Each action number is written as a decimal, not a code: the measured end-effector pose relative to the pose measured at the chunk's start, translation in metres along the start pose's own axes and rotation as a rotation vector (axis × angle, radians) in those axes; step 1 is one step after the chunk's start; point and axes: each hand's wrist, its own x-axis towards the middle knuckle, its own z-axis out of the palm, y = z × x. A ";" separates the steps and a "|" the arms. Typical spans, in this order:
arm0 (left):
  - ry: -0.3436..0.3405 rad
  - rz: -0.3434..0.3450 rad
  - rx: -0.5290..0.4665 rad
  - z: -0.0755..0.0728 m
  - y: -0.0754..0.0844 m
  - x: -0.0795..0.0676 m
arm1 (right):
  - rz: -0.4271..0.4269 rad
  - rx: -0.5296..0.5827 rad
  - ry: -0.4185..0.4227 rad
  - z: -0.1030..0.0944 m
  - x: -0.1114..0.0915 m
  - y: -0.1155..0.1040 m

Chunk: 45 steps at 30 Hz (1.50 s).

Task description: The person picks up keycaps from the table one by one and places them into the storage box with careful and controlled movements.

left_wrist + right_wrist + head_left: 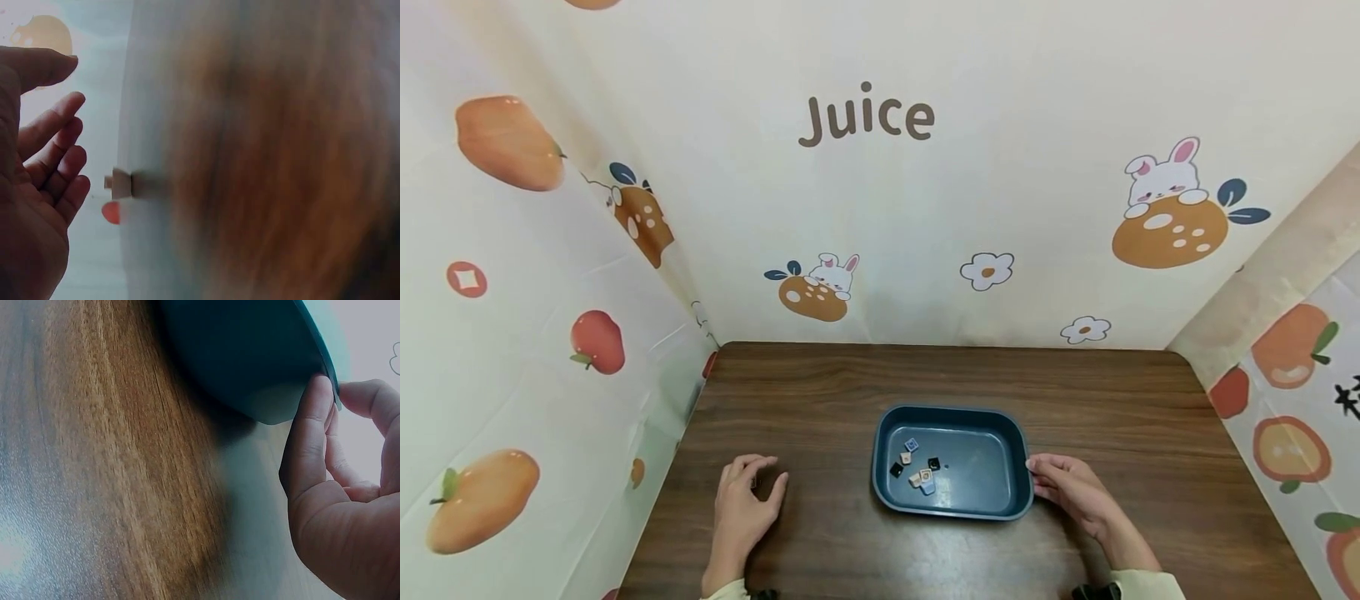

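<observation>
A dark blue rectangular tray (988, 467) sits mid-table. On the left part of its floor lie several small square pieces (925, 477) in blue, beige and black. My right hand (1078, 492) pinches the tray's right rim between thumb and fingers; the right wrist view shows the rim (325, 359) in that pinch. To the tray's left, my left hand (748, 504) is over the table, thumb and forefinger apart, fingers loosely bent. A small pale block-like thing (122, 183) shows beyond those fingers in the left wrist view, apart from them. Much of that view is blurred.
The brown wooden table (820, 392) spreads around the tray. A white printed cloth (910, 208) with fruit, rabbits and flowers hangs behind it and along both sides.
</observation>
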 end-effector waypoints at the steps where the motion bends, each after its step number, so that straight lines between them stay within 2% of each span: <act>1: -0.001 -0.010 0.001 -0.001 -0.002 0.000 | 0.001 0.001 0.002 0.000 0.000 0.000; 10: -0.006 -0.114 0.007 -0.014 -0.020 0.002 | 0.008 -0.003 0.010 0.001 0.000 0.000; 18: -0.022 -0.174 0.031 -0.014 -0.030 0.000 | 0.013 -0.001 0.026 0.002 0.000 0.000; 27: -0.164 -0.236 0.078 -0.017 -0.039 0.000 | -0.022 0.003 -0.010 -0.001 0.001 0.003; 33: -0.191 -0.251 0.077 -0.019 -0.041 0.000 | -0.026 0.012 -0.015 -0.001 0.002 0.004; 45: -0.177 -0.268 0.067 -0.022 -0.038 -0.008 | -0.031 0.019 -0.025 0.000 0.001 0.003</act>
